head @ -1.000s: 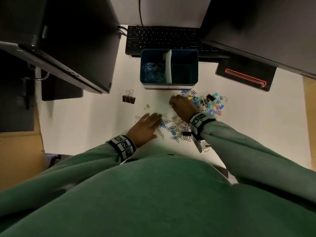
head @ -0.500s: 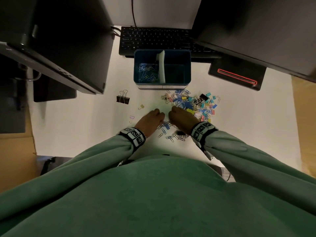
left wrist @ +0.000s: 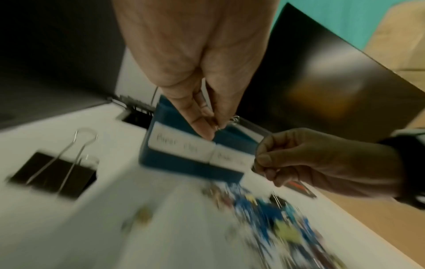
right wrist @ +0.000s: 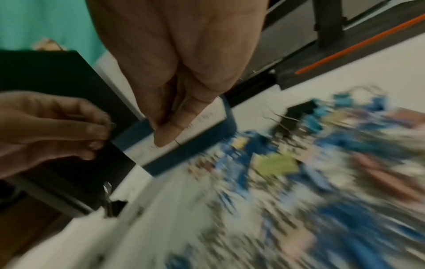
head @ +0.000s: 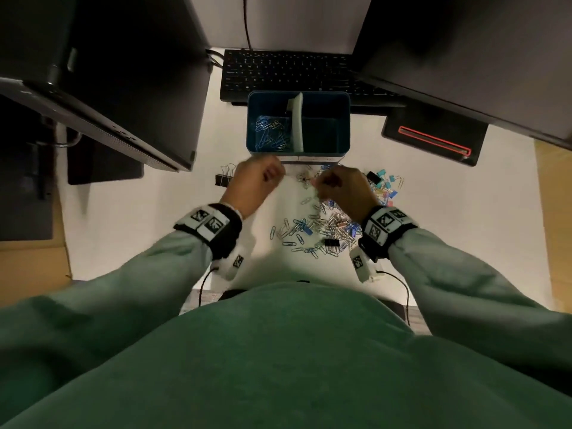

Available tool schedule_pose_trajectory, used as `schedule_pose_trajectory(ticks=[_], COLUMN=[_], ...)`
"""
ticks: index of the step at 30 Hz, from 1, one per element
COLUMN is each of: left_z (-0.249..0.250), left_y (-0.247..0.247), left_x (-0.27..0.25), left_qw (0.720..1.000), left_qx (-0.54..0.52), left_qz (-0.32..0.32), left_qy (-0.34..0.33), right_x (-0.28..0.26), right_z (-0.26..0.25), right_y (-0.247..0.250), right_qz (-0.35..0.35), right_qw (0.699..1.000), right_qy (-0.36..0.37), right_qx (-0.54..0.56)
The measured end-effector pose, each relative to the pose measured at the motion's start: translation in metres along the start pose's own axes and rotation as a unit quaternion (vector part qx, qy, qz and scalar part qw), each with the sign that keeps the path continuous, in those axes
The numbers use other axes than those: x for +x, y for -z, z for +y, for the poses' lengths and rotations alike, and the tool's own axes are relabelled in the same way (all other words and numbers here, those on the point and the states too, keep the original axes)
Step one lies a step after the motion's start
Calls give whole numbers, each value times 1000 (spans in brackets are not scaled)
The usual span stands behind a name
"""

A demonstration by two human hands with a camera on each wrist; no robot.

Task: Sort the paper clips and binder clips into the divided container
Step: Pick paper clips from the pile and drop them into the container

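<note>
The blue divided container [head: 345, 125] stands in front of the keyboard, with a white divider [head: 297, 119]. Blue and silver paper clips [head: 272, 134] lie in its left compartment; the right one looks dark and bare. My left hand [head: 272, 174] hovers at the container's front left corner and pinches a few silver paper clips [left wrist: 231, 121]. My right hand [head: 320, 184] is raised beside it, fingertips pinched on a thin wire clip [right wrist: 177, 142], mostly hidden. A loose pile of paper clips [head: 315, 230] lies below the right hand, and coloured binder clips [head: 385, 184] to its right.
A large black binder clip [head: 224, 178] lies alone left of the left hand. A black keyboard [head: 294, 72] sits behind the container, dark monitors overhang both sides, and a black stand with a red stripe [head: 433, 139] is at the right. Both wrist views are motion-blurred.
Both hands have lifted off the paper clip pile and moved forward to the container's front edge, each now pinching clips. The left hand was flat on the desk a second ago.
</note>
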State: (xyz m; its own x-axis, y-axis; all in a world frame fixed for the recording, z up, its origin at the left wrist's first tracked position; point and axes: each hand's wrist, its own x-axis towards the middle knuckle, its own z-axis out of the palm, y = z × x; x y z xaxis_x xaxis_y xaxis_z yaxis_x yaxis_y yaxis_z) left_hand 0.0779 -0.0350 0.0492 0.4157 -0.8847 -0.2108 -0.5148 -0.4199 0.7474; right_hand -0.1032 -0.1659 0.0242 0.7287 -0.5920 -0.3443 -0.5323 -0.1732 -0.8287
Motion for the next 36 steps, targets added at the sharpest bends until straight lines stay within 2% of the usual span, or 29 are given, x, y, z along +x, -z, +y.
schedule_pose_trajectory(ticks=[2, 4, 5, 7, 9, 10, 11, 12, 13, 15, 17, 20, 24, 29, 33, 34, 36], left_z=[6, 5, 4, 4, 3, -1, -5, -11, -17, -28, -29, -32, -40, -38, -33, -33, -35], left_y=[18, 30, 32, 28, 14, 2, -10, -23, -36, -59, -71, -78, -79, -76, -72, -70, -66], left_x=[23, 45, 52, 49, 24, 7, -11, -27, -39, -52, -51, -44, -37, -32, -28, -27, -25], left_qw=[998, 995, 994, 991, 989, 988, 983, 973, 957, 932, 933, 952, 961, 961, 961, 962, 967], left_qx=[12, 42, 62, 104, 140, 153, 168, 190, 219, 270, 274, 225, 202, 202, 199, 195, 180], left_qz=[54, 82, 85, 78, 37, -8, -68, -134, -189, -241, -234, -209, -188, -187, -192, -190, -180], left_qy=[15, 24, 27, 19, -8, -15, -8, 7, 22, 25, 21, -4, -19, -29, -11, -6, 3], right_x=[15, 31, 36, 36, 23, 15, 6, -2, -6, -10, -9, -5, 0, 11, 56, 70, 90], right_z=[-23, -36, -36, -24, -3, 8, 19, 25, 30, 32, 30, 31, 28, -17, -72, -81, -90], right_y=[1, 1, 1, 0, -4, -8, -13, -17, -21, -26, -28, -27, -15, 6, 0, -6, -17], right_qz=[-8, -69, -113, -204, -244, -239, -226, -213, -203, -191, -187, -182, -143, -79, 36, 50, 24], right_qw=[1000, 995, 984, 939, 876, 850, 831, 826, 835, 858, 872, 904, 948, 989, 995, 994, 991], right_qy=[30, 54, 66, 71, 75, 92, 114, 132, 143, 155, 150, 110, 77, 58, 94, 95, 88], right_qx=[2, -56, -117, -268, -409, -461, -496, -505, -491, -450, -426, -371, -275, -108, -12, -23, -95])
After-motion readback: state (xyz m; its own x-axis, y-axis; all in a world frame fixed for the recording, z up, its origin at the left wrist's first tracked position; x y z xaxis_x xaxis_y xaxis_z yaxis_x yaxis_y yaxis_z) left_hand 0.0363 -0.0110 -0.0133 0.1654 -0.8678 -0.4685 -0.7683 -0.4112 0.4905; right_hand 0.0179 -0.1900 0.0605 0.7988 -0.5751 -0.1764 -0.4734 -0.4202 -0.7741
